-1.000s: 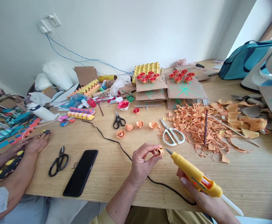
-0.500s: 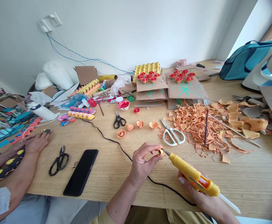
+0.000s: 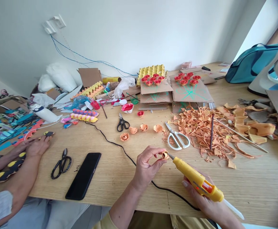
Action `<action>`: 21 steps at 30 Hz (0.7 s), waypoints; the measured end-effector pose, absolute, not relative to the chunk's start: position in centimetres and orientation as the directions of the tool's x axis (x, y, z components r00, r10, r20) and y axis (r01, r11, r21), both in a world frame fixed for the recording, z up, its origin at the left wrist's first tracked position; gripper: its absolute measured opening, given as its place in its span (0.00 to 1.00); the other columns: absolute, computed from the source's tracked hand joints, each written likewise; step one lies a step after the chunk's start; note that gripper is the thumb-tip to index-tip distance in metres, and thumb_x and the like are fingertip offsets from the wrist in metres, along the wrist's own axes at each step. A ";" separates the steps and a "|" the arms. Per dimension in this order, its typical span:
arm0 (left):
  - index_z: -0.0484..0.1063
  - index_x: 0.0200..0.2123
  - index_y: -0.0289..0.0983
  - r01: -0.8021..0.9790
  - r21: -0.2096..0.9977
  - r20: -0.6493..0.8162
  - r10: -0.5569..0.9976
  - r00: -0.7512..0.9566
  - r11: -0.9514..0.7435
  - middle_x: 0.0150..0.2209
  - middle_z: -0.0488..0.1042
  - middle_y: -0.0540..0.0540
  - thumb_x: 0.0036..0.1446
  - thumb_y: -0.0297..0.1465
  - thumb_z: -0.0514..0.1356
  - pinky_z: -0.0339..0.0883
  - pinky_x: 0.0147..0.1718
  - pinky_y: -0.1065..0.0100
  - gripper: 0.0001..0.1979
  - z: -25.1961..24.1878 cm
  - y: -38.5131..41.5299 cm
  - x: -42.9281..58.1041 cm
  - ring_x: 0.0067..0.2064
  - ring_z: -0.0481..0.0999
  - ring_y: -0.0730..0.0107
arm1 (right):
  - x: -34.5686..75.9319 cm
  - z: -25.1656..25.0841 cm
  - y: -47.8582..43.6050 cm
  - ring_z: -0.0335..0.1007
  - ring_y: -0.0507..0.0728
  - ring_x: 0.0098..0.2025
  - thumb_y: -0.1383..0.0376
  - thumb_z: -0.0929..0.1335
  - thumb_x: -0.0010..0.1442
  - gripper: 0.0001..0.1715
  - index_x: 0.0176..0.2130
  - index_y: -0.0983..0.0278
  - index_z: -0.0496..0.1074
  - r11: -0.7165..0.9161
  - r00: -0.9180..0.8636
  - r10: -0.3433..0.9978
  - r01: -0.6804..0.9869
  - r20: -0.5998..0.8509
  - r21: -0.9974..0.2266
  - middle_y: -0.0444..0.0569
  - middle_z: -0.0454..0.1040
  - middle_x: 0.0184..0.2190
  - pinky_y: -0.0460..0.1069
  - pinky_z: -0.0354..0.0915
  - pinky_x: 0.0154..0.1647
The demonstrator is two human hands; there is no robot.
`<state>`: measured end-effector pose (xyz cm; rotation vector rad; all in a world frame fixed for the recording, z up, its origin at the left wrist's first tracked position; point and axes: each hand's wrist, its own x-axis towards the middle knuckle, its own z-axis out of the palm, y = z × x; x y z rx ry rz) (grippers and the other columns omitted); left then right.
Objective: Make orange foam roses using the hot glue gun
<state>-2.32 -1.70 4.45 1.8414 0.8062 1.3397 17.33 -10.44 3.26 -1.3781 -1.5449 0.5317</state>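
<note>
Between the thumb and fingers of my left hand (image 3: 148,163) is a small orange paper flower (image 3: 165,155). My right hand (image 3: 202,194) is wrapped round a yellow hot glue gun (image 3: 197,178), whose metal nozzle meets the flower's right side. A white glue stick (image 3: 234,208) sticks out of the gun's back end. Just beyond my hands lie white-handled scissors (image 3: 177,140). Several orange paper flowers (image 3: 124,136) and a red-painted flower (image 3: 140,113) rest on the table to the left of the scissors.
Orange scraps (image 3: 201,127) are heaped at right. Red flowers (image 3: 188,76) stand on cardboard sheets (image 3: 191,93) at the back. A phone (image 3: 83,176), black scissors (image 3: 61,163) and the gun's cord (image 3: 126,152) lie leftward. Another person's hands (image 3: 37,144) work at far left.
My hands, the flower and the glue gun hold nearly the same position. The whole view has shifted very slightly.
</note>
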 end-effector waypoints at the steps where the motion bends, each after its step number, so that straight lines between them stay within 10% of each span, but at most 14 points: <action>1: 0.79 0.47 0.38 0.079 0.827 0.520 0.811 0.267 -0.557 0.37 0.79 0.43 0.60 0.38 0.67 0.72 0.41 0.66 0.15 4.5 -1.7 -2.3 0.36 0.73 0.69 | 17.3 3.3 -10.4 0.71 0.56 0.23 0.59 0.69 0.60 0.13 0.24 0.57 0.69 0.308 0.050 0.922 0.511 0.385 -0.803 0.44 0.73 0.22 0.49 0.70 0.23; 13: 0.79 0.47 0.38 0.034 0.866 0.477 0.846 0.238 -0.499 0.39 0.78 0.44 0.59 0.37 0.68 0.70 0.41 0.68 0.14 4.2 -1.6 -2.5 0.37 0.72 0.69 | 17.2 1.8 -10.2 0.71 0.58 0.26 0.62 0.66 0.63 0.14 0.25 0.56 0.68 0.365 -0.022 0.905 0.557 0.425 -0.746 0.45 0.70 0.23 0.50 0.69 0.26; 21: 0.79 0.44 0.39 -0.145 0.926 0.376 0.895 0.240 -0.350 0.40 0.77 0.46 0.57 0.36 0.70 0.66 0.41 0.70 0.13 4.6 -1.4 -2.5 0.40 0.72 0.70 | 17.3 2.5 -10.1 0.70 0.57 0.26 0.53 0.69 0.61 0.16 0.27 0.58 0.69 0.066 0.217 0.963 0.388 0.161 -0.919 0.44 0.71 0.23 0.50 0.69 0.29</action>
